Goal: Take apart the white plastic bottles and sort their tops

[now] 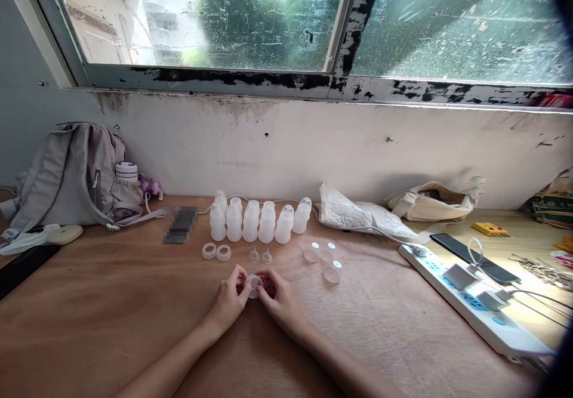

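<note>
At centre, just above or on the wooden table (102, 308), the left hand (229, 299) and right hand (281, 302) pinch opposite sides of one clear round piece (254, 287). Matched, gentle fingertip pressure would probably keep it level. Beyond, left to right: two white rings (209, 250), at least six frosted bottles (251, 222), two small clear pointed pieces (253, 256), three clear cups (332, 273).
</note>
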Demonstrator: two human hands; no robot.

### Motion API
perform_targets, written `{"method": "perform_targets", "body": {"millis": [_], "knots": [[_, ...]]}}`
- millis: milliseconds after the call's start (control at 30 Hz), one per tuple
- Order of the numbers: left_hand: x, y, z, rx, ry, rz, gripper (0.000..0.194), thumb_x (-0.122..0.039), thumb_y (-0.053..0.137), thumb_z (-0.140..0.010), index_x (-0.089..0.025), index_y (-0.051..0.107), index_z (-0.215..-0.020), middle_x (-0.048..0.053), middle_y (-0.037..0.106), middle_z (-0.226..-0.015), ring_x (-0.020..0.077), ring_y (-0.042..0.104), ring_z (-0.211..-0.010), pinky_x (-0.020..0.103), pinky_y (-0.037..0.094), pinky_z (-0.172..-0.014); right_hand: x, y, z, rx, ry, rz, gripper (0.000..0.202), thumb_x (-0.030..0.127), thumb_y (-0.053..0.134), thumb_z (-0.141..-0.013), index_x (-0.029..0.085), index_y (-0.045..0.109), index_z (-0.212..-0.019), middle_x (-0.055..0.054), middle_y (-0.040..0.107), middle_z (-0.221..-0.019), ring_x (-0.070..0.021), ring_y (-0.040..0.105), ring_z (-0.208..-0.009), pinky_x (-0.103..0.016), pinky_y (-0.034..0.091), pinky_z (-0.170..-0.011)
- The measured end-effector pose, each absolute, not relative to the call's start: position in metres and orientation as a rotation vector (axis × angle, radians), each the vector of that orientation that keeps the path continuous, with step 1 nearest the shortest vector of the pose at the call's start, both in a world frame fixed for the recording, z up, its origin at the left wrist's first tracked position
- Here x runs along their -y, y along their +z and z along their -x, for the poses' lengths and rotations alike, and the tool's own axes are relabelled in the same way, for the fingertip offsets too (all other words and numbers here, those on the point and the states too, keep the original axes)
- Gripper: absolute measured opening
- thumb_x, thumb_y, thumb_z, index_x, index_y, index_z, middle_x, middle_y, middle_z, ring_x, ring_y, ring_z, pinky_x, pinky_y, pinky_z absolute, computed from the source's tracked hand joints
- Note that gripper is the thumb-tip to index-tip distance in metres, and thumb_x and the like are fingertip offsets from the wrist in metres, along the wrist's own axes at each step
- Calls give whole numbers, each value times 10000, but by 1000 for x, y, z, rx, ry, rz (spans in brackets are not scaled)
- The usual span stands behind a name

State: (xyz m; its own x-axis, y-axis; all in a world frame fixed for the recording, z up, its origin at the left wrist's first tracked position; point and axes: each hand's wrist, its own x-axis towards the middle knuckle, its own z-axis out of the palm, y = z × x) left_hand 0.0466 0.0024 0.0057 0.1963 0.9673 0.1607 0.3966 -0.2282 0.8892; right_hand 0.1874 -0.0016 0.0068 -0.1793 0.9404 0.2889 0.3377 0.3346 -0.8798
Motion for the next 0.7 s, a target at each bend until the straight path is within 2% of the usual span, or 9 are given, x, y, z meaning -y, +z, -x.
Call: {"method": "perform_targets", "body": {"millis": [133, 333, 500, 700], "knots": [[-2, 5, -47, -1198, 998, -1749, 145, -236, 476, -759, -208, 396, -877, -17, 595, -641, 122, 562, -565, 198, 404, -514, 1, 5, -186, 1674, 894, 1158, 78, 149, 466, -726, 175, 495, -794, 2, 562, -663, -107, 503, -551, -209, 399, -511], [0, 2, -47, -1254, 975, -1864, 113, -197, 486, -731, -212, 410, -813, -55, 518, -566, 103, 497, -496, 186, 372, -479, 3, 6, -186, 1702, 823, 1139, 55, 154, 481, -703, 183, 470, -748, 15, 531, -647, -99, 467, -532, -205, 381, -503], [1, 3, -48, -1248, 1005, -1873, 121, -201, 474, -745, -216, 404, -843, -44, 547, -622, 110, 529, -535, 193, 395, -513, 2, 5, -188, 1692, 803, 1124, 7, 184, 469, -743, 180, 473, -747, 15, 524, -642, -97, 456, -533, -207, 371, -504], [1, 4, -46, -1285, 1064, -1817, 109, -247, 459, -782, -220, 407, -873, -10, 596, -739, 127, 593, -619, 218, 443, -579, 3, 7, -190, 1624, 1007, 1016, 141, 294, 533, -765, 177, 487, -830, -8, 543, -739, -109, 502, -605, -220, 416, -548]]}}
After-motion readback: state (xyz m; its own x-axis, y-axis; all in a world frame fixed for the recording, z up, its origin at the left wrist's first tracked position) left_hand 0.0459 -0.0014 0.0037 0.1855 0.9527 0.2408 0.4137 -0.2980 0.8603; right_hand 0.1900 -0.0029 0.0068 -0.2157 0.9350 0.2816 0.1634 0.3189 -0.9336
